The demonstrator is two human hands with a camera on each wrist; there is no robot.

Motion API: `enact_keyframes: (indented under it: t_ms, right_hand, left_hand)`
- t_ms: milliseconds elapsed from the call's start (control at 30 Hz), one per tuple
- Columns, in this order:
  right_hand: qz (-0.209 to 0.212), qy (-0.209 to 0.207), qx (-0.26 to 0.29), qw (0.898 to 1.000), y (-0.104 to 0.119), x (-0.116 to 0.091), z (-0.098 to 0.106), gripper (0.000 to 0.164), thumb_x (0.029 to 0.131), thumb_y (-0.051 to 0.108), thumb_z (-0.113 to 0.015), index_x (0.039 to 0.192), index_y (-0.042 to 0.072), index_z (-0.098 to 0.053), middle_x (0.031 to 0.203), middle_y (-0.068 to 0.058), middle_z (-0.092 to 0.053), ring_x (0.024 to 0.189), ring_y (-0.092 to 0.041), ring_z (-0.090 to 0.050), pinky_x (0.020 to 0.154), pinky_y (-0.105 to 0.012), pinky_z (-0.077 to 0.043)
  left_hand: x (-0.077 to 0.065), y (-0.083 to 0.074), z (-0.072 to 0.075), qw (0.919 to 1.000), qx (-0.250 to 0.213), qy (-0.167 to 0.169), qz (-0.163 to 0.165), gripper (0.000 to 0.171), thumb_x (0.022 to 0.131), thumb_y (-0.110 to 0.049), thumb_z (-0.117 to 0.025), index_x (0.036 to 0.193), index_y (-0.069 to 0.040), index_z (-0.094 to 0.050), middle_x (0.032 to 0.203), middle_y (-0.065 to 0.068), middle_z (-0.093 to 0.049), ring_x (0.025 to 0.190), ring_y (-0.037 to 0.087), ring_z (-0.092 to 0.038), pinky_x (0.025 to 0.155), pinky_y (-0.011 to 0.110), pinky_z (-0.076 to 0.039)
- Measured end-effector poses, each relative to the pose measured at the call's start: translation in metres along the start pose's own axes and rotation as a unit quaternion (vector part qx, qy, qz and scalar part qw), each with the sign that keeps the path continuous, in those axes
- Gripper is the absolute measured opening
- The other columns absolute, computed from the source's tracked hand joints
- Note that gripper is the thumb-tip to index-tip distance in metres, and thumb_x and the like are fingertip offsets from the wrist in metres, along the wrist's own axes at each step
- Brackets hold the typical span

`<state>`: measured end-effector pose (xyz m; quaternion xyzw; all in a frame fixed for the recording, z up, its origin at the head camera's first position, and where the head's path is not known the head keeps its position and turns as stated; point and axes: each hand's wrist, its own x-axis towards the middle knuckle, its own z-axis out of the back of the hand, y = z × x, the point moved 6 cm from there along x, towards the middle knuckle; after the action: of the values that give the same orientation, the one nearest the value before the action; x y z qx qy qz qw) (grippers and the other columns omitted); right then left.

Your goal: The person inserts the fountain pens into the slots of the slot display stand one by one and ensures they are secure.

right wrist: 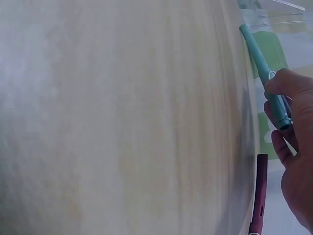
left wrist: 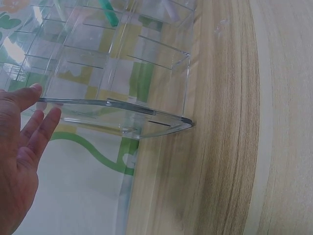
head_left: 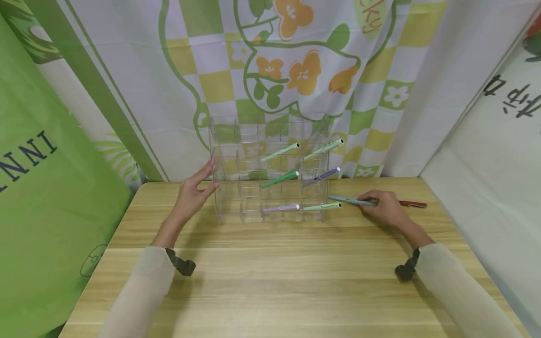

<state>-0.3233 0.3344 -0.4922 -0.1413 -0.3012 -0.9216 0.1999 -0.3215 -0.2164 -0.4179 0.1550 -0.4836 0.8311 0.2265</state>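
Observation:
A clear plastic rack (head_left: 270, 192) with several compartments stands upright at the back of the table. At its left side wall, my left hand (head_left: 192, 199) has the thumb and fingers on either side of the front edge in the left wrist view. My right hand (head_left: 384, 209) pinches a teal pen (head_left: 348, 200) near its clip, just right of the rack, the far end pointing at the rack. Behind that hand a dark red pen (head_left: 414, 204) lies on the table. In the rack sit several pens, among them a dark green pen (head_left: 281, 179) and a dark purple pen (head_left: 322, 176).
Pale green pens (head_left: 323, 149) and a lilac pen (head_left: 281, 208) also stick out of the compartments. Behind the rack hangs a patterned curtain (head_left: 220, 84); a green cloth (head_left: 50, 197) is at the left. The wooden table (head_left: 279, 281) extends toward me.

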Motion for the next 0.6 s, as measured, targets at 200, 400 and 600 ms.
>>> enact_keyframes:
  t_ms: [200,400,600]
  right_hand:
    - [0.002,-0.027,0.04,0.999,0.004,-0.002,0.007,0.019,0.082,-0.006,-0.083,0.099,0.002,-0.082,0.095,-0.015,-0.08,0.072,0.0,-0.06,0.06,-0.006,-0.049]
    - [0.008,-0.056,0.08,0.995,0.012,-0.002,0.014,0.017,0.085,-0.009,-0.081,0.1,-0.002,-0.081,0.094,-0.02,-0.078,0.064,-0.005,-0.063,0.055,-0.007,-0.051]
    - [-0.007,-0.067,0.123,0.99,0.018,-0.004,0.02,0.016,0.086,-0.012,-0.079,0.101,-0.008,-0.079,0.097,-0.027,-0.076,0.073,0.001,-0.071,0.064,-0.007,-0.06]
  left_hand:
    - [0.0,0.0,0.0,1.0,0.006,0.002,0.004,0.07,0.097,0.001,-0.075,0.16,-0.009,-0.046,0.167,0.009,-0.04,0.138,0.045,-0.056,0.089,0.039,-0.064]
    - [0.0,-0.003,0.0,0.9997,0.021,-0.009,0.006,0.07,0.095,0.008,-0.073,0.158,-0.004,-0.046,0.165,0.014,-0.04,0.135,0.047,-0.058,0.088,0.036,-0.063]
    - [0.0,-0.007,-0.002,0.9996,0.024,-0.012,0.003,0.068,0.094,0.014,-0.071,0.156,0.003,-0.045,0.164,0.022,-0.039,0.134,0.053,-0.056,0.087,0.042,-0.063]
